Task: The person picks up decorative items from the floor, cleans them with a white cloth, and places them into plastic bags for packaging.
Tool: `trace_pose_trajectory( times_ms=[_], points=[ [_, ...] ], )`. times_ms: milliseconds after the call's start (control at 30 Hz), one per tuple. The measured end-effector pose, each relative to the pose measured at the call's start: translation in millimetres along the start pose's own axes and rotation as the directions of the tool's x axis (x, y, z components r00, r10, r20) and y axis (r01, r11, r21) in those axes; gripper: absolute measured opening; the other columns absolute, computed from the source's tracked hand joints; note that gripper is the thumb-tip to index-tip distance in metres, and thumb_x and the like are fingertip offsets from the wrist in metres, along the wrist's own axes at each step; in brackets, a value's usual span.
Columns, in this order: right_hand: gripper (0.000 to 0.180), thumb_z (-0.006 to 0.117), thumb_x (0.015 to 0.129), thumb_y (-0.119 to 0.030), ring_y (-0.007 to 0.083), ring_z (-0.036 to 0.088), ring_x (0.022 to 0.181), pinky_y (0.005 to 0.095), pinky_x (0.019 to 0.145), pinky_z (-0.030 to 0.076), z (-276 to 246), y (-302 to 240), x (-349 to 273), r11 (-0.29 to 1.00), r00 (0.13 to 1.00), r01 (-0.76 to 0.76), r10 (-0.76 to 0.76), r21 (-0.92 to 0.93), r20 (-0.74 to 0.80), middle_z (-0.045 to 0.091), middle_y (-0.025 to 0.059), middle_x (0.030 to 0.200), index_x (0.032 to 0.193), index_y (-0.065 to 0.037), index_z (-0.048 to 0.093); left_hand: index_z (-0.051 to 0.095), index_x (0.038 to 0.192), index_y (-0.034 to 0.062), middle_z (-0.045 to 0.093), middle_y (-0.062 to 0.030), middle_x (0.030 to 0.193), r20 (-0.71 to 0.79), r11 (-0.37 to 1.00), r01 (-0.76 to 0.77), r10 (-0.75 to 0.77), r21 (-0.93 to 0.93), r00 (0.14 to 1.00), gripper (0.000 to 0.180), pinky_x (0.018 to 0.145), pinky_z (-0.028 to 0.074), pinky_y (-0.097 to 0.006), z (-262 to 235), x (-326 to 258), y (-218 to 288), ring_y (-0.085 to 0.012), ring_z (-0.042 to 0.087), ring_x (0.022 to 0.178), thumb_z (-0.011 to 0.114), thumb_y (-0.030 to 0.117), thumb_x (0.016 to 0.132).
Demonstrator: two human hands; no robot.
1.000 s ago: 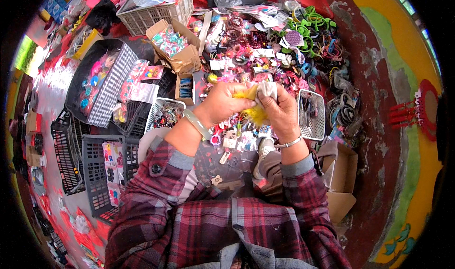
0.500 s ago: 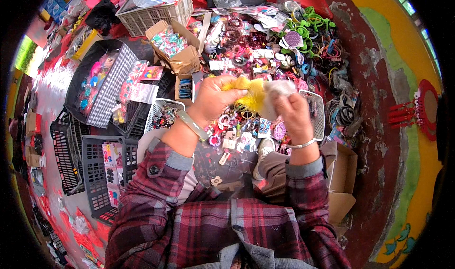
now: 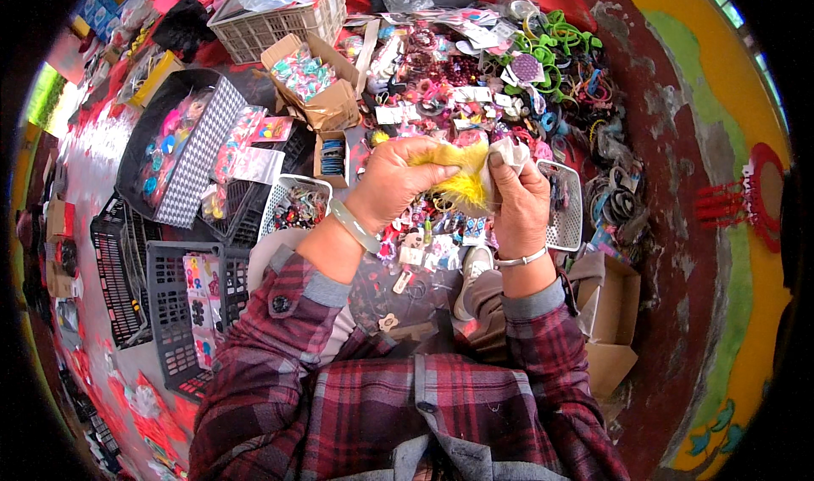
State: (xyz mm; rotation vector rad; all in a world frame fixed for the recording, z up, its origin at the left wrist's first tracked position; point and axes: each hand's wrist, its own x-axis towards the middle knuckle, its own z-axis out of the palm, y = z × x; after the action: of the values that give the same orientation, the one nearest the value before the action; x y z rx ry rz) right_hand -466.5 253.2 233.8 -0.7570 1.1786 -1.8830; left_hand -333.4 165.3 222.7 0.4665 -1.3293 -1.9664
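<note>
Head view: our left hand (image 3: 398, 184) and right hand (image 3: 519, 203) clamp yellow fluff (image 3: 465, 184), half hidden; right now also pinches, probably, clear wrapper (image 3: 509, 152) at 12 o'clock.

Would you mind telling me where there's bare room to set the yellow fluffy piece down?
Bare floor runs along the painted wall, right of the cardboard box. Ahead of both hands, the accessories pile and the baskets are crowded.

Fluffy yellow tuft (image 3: 462, 183), crumpled clear plastic wrapper (image 3: 511, 153), touching
</note>
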Motion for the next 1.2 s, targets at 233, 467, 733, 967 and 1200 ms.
trace_pose_trajectory(
  times_ms=[233, 467, 733, 967, 1200],
  points=[
    [0.011, 0.057, 0.084, -0.010, 0.0085, 0.056, 0.076, 0.0216, 0.067, 0.045, -19.6, -10.6, 11.1, 0.992, 0.988, 0.096, -0.086, 0.078, -0.128, 0.060, -0.0002, 0.086, 0.094, -0.005, 0.059, 0.060, 0.095, -0.0016, 0.064, -0.0072, 0.085, -0.055, 0.994, 0.092, -0.089, 0.054, 0.994, 0.017, 0.059, 0.050, -0.022, -3.6, -5.1, 19.0, -0.0135, 0.062, 0.075, 0.059, 0.001, 0.078],
    [0.019, 0.055, 0.087, -0.020, 0.0120, 0.058, 0.076, 0.0250, 0.066, 0.047, -43.1, -43.6, 20.5, 0.989, 0.982, 0.070, -0.044, 0.132, -0.186, 0.061, 0.0042, 0.087, 0.095, -0.003, 0.058, 0.061, 0.097, -0.0021, 0.063, -0.0055, 0.091, -0.039, 0.995, 0.049, -0.053, -0.089, 0.998, 0.019, 0.075, 0.047, -0.023, -18.0, -2.6, 19.5, -0.0113, 0.060, 0.080, 0.059, 0.000, 0.078],
    [0.015, 0.060, 0.076, -0.007, 0.0203, 0.057, 0.079, 0.0285, 0.069, 0.045, -10.2, -20.8, 4.9, 0.584, 0.883, 0.468, -0.292, -0.663, 0.366, 0.059, 0.0073, 0.088, 0.091, -0.003, 0.061, 0.061, 0.094, 0.0024, 0.062, -0.0025, 0.078, 0.024, 0.963, -0.127, 0.125, 0.237, 0.992, 0.015, 0.042, 0.039, -0.016, -4.3, -1.6, 7.7, -0.0035, 0.050, 0.054, 0.060, 0.003, 0.078],
    [0.012, 0.064, 0.074, -0.010, 0.0228, 0.054, 0.064, 0.0286, 0.059, 0.043, -10.0, -19.6, 7.0, 0.515, 0.865, 0.501, -0.265, -0.695, 0.427, 0.054, 0.0081, 0.071, 0.082, -0.004, 0.059, 0.061, 0.095, 0.0016, 0.063, -0.0040, 0.082, -0.028, 0.991, 0.118, -0.120, -0.059, 0.992, 0.016, 0.043, 0.039, -0.016, -5.0, -2.6, 9.0, -0.0045, 0.052, 0.054, 0.059, 0.006, 0.079],
    [0.011, 0.060, 0.076, 0.001, 0.0066, 0.050, 0.074, 0.0212, 0.066, 0.042, -26.7, -21.6, 10.5, 0.756, 0.941, 0.287, -0.109, -0.588, 0.320, 0.057, -0.0011, 0.080, 0.086, -0.003, 0.059, 0.059, 0.099, 0.0002, 0.063, -0.0063, 0.091, -0.087, 0.894, 0.236, -0.289, -0.382, 0.953, 0.021, 0.068, 0.046, -0.025, -15.3, -0.5, 7.8, -0.0146, 0.060, 0.079, 0.058, 0.001, 0.078]
  ],
)
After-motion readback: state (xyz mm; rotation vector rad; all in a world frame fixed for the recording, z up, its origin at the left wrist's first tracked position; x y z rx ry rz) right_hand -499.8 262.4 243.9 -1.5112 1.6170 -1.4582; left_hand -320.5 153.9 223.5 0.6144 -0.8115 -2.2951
